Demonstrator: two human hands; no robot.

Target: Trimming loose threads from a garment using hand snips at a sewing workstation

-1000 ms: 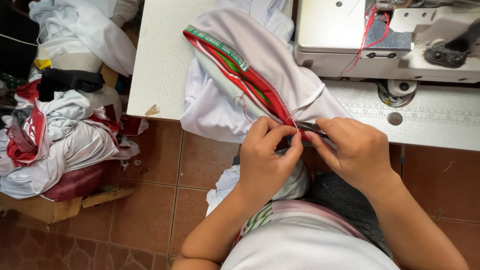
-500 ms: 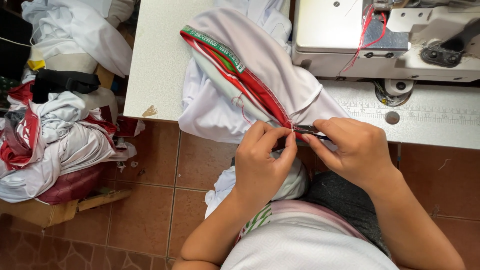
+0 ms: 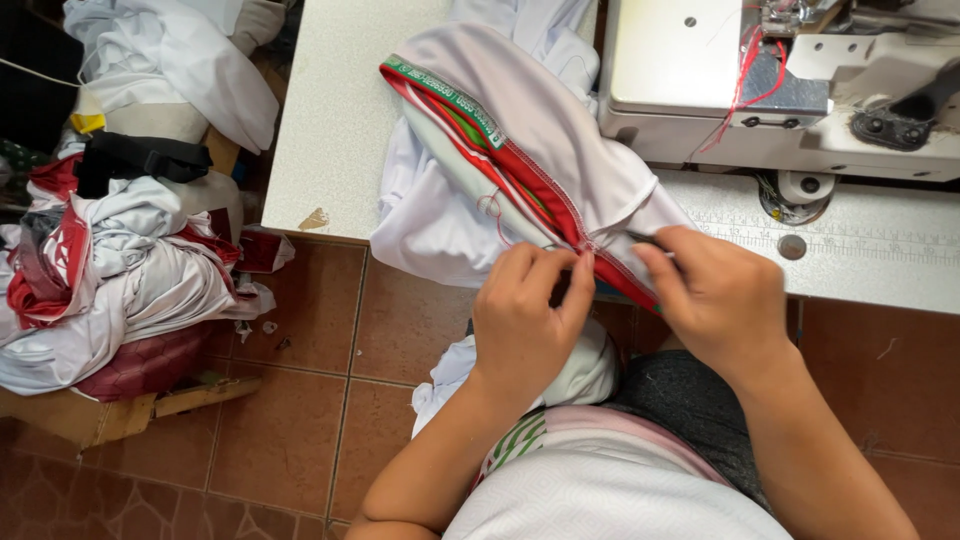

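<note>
Pinching the red seam point(image 3: 585, 243) of the white garment point(image 3: 560, 150) at the counter point(image 3: 330, 120) edge: left hand point(image 3: 525, 320) fingers pressed together on it; right hand point(image 3: 715, 300) closed on a thin dark tool, probably snips. Best kept taut, working close to the stitching. Tool tip hidden; sewing machine point(image 3: 790, 90) cut off above.

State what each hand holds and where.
Left hand pinches the white garment at its red seam. Right hand grips a small dark tool, kind unclear.

Sewing machine point(image 3: 720, 90) blocks table's point(image 3: 330, 130) right; bare top left of white garment point(image 3: 540, 150).
</note>
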